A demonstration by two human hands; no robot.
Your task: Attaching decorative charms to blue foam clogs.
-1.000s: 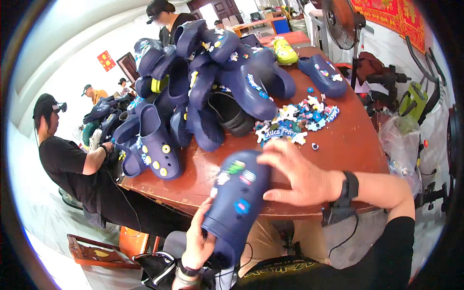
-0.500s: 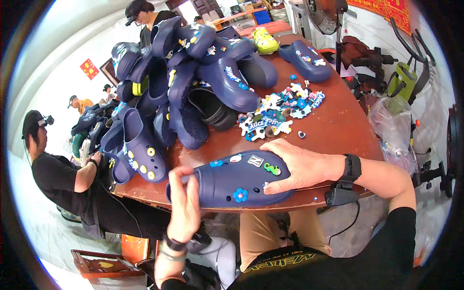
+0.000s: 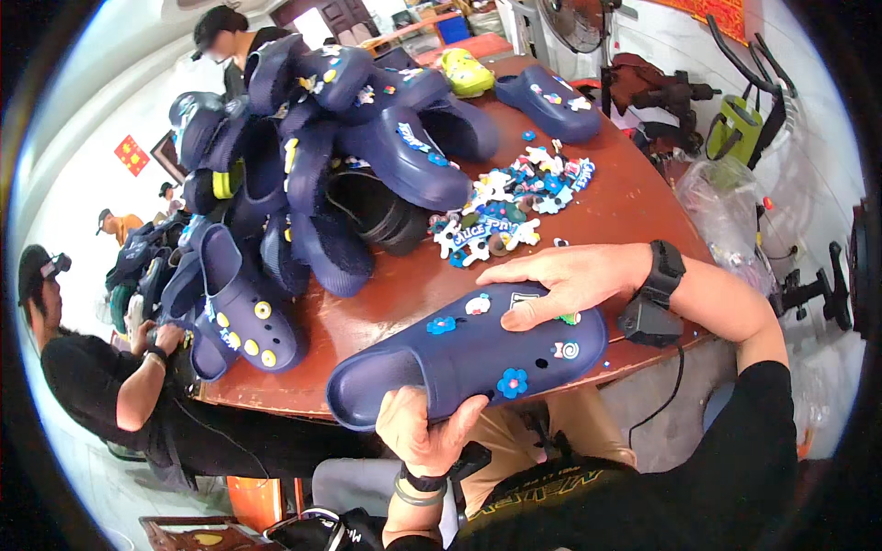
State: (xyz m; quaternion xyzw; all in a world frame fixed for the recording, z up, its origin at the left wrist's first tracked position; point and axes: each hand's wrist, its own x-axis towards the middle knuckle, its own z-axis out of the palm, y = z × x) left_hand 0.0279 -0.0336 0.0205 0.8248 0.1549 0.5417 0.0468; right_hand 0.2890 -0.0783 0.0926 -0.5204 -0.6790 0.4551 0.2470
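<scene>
Heaped navy clogs [image 3: 349,156] beside scattered charms [image 3: 514,197] on brown table [image 3: 634,207].

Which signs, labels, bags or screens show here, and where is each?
Red square paper sign: on the white wall at far left, hung as a diamond, yellow marks.
Red hanging: top right wall, gold pattern.
Clear plastic bag: right of the table, crumpled.
White label patch: on the navy clog, under the right hand.

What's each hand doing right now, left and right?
Left hand: closed, gripping the near edge of the navy clog.
Right hand: open, lying flat on top of the same clog, fingers pressing on its charms.
</scene>
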